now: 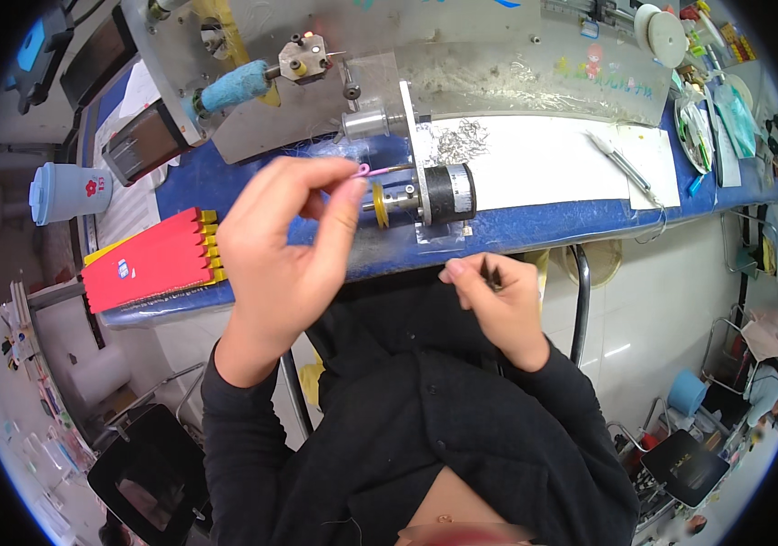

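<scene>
Thumb and forefinger of my left hand [284, 246] pinch a small pink piece with a loop at its end [364, 170]. Its thin stem reaches toward a metal pin on an upright plate. Just below these fingertips sits a small winding machine: a black cylindrical motor [449, 193] with a marked scale and a yellow-rimmed disc [380, 205] on its shaft. My right hand [505, 305] is closed in front of the bench edge, apart from the machine. Something dark shows among its curled fingers, too small to make out.
Red and yellow toothed boards [148, 259] lie left on the blue-covered bench, beside a light-blue lidded cup [70, 194]. A turquoise-wrapped spool [236, 88] hangs above. Wire scraps [460, 138] lie on white paper [535, 168], with a pen-like tool [624, 168] at right.
</scene>
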A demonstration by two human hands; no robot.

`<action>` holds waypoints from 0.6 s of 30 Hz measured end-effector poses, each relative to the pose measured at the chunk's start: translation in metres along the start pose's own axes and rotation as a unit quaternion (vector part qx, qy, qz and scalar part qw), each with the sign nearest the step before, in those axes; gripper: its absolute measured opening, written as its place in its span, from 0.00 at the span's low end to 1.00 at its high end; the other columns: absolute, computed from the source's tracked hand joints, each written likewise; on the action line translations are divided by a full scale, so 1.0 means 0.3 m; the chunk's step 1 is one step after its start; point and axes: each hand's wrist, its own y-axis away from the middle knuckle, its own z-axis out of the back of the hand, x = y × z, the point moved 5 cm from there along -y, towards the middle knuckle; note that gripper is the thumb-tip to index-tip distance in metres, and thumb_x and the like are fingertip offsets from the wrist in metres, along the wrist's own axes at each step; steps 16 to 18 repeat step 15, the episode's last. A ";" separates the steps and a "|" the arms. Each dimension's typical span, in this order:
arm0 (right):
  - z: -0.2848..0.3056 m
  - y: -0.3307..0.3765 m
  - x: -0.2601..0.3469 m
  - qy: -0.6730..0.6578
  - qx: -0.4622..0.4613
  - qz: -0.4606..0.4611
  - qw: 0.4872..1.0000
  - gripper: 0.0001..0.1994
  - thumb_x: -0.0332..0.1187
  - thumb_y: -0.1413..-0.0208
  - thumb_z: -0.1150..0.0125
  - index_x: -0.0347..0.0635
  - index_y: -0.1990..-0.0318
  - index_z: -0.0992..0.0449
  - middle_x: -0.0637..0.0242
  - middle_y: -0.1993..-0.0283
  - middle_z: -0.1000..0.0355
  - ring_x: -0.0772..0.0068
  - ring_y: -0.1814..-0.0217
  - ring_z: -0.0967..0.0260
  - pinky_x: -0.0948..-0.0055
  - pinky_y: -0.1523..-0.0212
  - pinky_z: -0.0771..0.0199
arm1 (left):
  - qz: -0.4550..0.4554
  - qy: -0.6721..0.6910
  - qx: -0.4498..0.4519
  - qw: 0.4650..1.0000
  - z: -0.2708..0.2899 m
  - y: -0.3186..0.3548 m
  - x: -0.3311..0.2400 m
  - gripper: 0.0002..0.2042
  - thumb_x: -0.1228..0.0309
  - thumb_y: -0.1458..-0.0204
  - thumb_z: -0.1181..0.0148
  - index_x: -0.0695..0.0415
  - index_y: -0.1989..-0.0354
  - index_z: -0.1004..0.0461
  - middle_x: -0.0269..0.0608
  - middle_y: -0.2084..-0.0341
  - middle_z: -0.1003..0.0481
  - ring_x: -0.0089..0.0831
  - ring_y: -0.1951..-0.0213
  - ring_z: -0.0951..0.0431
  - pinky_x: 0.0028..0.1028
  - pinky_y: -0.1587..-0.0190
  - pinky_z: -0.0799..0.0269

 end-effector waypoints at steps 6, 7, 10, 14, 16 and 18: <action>0.043 0.000 0.237 -0.131 0.195 -0.049 0.971 0.09 0.30 0.38 0.34 0.33 0.68 0.18 0.71 0.77 0.26 0.85 0.78 0.38 0.82 0.75 0.40 | 0.094 0.203 0.204 0.953 -0.049 0.008 -0.056 0.07 0.80 0.48 0.34 0.65 0.62 0.20 0.40 0.71 0.21 0.21 0.72 0.21 0.21 0.68 0.27; 0.039 -0.003 0.265 -0.120 0.217 -0.051 0.968 0.09 0.30 0.38 0.35 0.32 0.68 0.18 0.70 0.77 0.26 0.85 0.78 0.38 0.82 0.75 0.40 | 0.101 0.219 0.213 0.947 -0.054 0.009 -0.067 0.07 0.80 0.48 0.34 0.65 0.61 0.20 0.40 0.71 0.20 0.22 0.71 0.20 0.22 0.68 0.26; 0.021 -0.015 0.320 -0.106 0.261 -0.069 0.957 0.09 0.29 0.38 0.34 0.33 0.68 0.18 0.71 0.77 0.26 0.86 0.78 0.38 0.81 0.75 0.40 | 0.104 0.257 0.234 0.932 -0.056 0.001 -0.093 0.07 0.80 0.47 0.35 0.65 0.60 0.20 0.41 0.71 0.20 0.23 0.70 0.19 0.21 0.67 0.24; -0.003 -0.050 0.345 -0.084 0.297 -0.077 0.948 0.09 0.30 0.39 0.33 0.33 0.68 0.17 0.71 0.78 0.26 0.86 0.78 0.39 0.81 0.76 0.41 | 0.093 0.247 0.274 0.925 -0.044 -0.030 -0.107 0.06 0.81 0.45 0.37 0.66 0.60 0.20 0.42 0.70 0.19 0.24 0.70 0.18 0.20 0.66 0.23; -0.006 -0.060 0.348 -0.078 0.301 -0.079 0.947 0.09 0.31 0.39 0.32 0.34 0.68 0.17 0.72 0.78 0.26 0.86 0.78 0.39 0.80 0.76 0.41 | 0.078 0.223 0.290 0.928 -0.036 -0.040 -0.111 0.06 0.83 0.45 0.37 0.67 0.60 0.20 0.43 0.69 0.18 0.25 0.69 0.17 0.20 0.64 0.21; -0.006 -0.060 0.348 -0.078 0.301 -0.079 0.947 0.09 0.31 0.39 0.32 0.34 0.68 0.17 0.72 0.78 0.26 0.86 0.78 0.39 0.80 0.76 0.41 | 0.078 0.223 0.290 0.928 -0.036 -0.040 -0.111 0.06 0.83 0.45 0.37 0.67 0.60 0.20 0.43 0.69 0.18 0.25 0.69 0.17 0.20 0.64 0.21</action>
